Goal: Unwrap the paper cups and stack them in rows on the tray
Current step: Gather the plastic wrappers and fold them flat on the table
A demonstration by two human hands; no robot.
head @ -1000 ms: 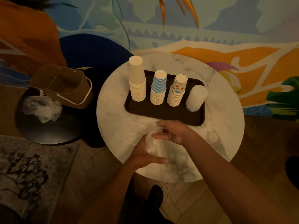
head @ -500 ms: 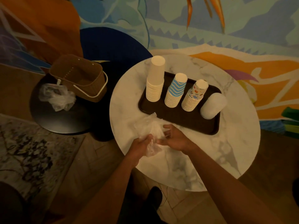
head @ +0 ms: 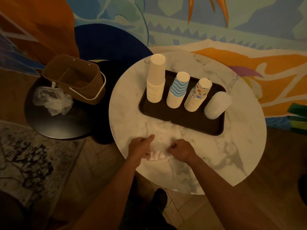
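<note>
Head view: four cup stacks [head: 177, 90] in one row on tray [head: 179, 121].
Left hand [head: 141, 147]: fingers curled on clear wrapper [head: 162, 130], thumb out.
Right hand [head: 180, 149]: fisted on same wrapper, likely bunching it for discard.

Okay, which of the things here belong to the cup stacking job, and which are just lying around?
Job: tray; plain white cup stack; blue-striped cup stack; patterned cup stack; frosted white stack; clear wrapper, gripped by left hand and right hand.
Lying about: brown basket; crumpled plastic; dark side table; rug.
</note>
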